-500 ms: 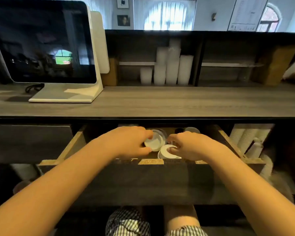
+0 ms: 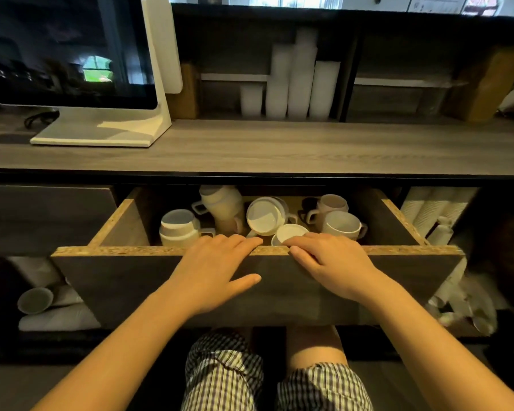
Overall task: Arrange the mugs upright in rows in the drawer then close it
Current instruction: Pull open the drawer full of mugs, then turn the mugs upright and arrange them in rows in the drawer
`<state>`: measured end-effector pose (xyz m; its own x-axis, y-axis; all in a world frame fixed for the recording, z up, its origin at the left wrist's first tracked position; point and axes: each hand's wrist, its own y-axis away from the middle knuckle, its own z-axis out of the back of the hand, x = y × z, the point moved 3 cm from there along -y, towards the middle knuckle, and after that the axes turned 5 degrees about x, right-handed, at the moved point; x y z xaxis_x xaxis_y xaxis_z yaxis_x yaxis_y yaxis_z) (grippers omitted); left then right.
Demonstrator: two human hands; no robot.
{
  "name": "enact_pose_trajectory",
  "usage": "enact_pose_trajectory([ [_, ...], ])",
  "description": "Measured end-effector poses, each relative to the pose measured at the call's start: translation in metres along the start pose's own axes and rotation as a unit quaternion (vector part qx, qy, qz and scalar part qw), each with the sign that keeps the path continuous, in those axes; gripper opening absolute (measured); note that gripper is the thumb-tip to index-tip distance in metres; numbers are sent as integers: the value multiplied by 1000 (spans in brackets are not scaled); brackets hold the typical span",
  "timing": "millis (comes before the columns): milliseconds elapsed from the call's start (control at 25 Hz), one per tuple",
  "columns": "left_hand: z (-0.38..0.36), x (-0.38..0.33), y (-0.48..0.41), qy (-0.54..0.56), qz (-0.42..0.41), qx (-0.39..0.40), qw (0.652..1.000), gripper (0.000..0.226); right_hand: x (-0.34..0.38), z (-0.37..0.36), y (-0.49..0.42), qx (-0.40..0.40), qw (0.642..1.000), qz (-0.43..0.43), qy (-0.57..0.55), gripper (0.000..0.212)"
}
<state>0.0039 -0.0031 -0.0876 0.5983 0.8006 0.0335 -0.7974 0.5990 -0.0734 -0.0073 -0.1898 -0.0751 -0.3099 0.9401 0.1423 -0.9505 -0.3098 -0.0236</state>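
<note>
So the drawer (image 2: 398,262) is pulled out from under the grey countertop (image 2: 279,149), and the mugs in it are a jumble, not rows. Far left, two mugs (image 2: 180,228) are stacked one in the other. Next, a leaning stack (image 2: 224,207) is tipped toward the back. In the middle, a white mug (image 2: 266,216) is laid on its side, mouth toward the camera, and a smaller mug (image 2: 290,232) is tilted just in front of it. To the right, two mugs (image 2: 339,218) are stood mouth up, one behind the other.

The left hand (image 2: 217,268) is draped flat over the drawer's front edge, fingers spread, nothing held. The right hand (image 2: 333,265) is hooked on the same edge just beside it, fingers curled over the top, empty too. A monitor (image 2: 72,54) is parked on the counter, upper left.
</note>
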Motion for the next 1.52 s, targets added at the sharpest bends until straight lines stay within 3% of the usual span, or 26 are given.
enact_pose_trajectory([
  [400,-3,-16,28,9,29,-17,999,71,15,-4,33,-15,1000,-11,-24,36],
  [720,-1,-46,87,31,33,-50,998,57,44,-12,90,-37,999,-14,-36,38],
  [840,3,-47,91,37,43,-34,998,66,50,-10,93,-42,999,-7,-32,37],
  [1120,3,-46,87,47,40,-22,998,71,45,-4,88,17,998,-2,-58,35],
  [1360,21,-34,70,150,9,89,985,49,35,11,65,110,987,13,-113,33],
  [1520,35,-9,43,135,6,96,986,48,32,17,23,124,988,23,-86,33],
])
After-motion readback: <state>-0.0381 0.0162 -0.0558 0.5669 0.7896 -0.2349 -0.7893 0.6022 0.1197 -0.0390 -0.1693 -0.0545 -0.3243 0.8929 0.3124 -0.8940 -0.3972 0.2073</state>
